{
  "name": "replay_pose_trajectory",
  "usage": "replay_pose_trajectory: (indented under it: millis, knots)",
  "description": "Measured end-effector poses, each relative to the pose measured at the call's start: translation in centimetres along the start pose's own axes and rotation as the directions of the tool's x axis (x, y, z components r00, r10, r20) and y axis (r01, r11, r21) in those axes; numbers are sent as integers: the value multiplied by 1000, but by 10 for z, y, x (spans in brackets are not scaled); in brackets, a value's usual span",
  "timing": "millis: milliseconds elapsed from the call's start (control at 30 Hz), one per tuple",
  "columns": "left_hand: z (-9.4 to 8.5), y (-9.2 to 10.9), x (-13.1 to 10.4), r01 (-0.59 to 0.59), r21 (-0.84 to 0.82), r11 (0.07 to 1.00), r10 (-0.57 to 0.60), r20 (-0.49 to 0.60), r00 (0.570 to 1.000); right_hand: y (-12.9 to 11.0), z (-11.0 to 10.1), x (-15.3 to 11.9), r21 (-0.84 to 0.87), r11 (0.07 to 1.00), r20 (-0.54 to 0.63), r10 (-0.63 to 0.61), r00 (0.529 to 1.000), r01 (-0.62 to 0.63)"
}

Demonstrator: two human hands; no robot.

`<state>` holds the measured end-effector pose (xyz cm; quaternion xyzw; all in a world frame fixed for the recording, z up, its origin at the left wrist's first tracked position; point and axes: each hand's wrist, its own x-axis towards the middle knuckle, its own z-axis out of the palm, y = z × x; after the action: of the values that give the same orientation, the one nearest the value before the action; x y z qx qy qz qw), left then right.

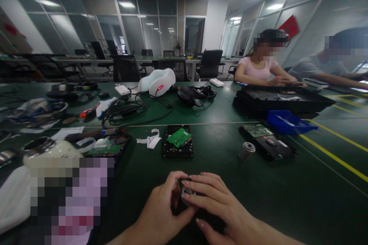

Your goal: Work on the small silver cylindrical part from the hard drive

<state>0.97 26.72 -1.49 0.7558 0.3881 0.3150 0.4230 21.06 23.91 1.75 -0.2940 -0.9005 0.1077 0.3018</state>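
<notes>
Low over the near part of the green table, my left hand (pixel 162 203) and my right hand (pixel 218 201) close around a small grey metal part (pixel 189 191). Its top shows a round centre; fingers hide most of the rest. The left thumb and index finger hold it from the left, while the right fingers lie across its top and right side. Beyond my hands lies a black hard drive (pixel 178 153) with a green circuit board (pixel 179 137) on it. A metal cylinder (pixel 246 151) stands to the right, beside another hard drive (pixel 273 143).
Paper strips (pixel 151 139), a coiled black cable (pixel 123 109) and a neck pillow (pixel 161 82) lie at left and centre. A cream jug-like container (pixel 51 153) stands near left. At right are a blue bin (pixel 290 122) and a black tray (pixel 283 101); two people sit behind.
</notes>
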Motion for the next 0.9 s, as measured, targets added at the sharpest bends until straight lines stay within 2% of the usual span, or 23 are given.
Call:
replay_pose_trajectory:
  millis: [300, 700, 900]
  knots:
    - [0, 2, 1, -7, 4, 1000, 7, 1, 1000, 1, 1, 0, 89, 996, -26, -5, 1000, 8]
    - [1, 1, -2, 3, 50, 999, -3, 0, 1000, -2, -2, 5, 284, 956, -26, 86, 996, -75]
    - [-1, 2, 0, 2, 27, 1000, -2, 20, 1000, -8, -3, 6, 405, 910, -102, 147, 984, -93]
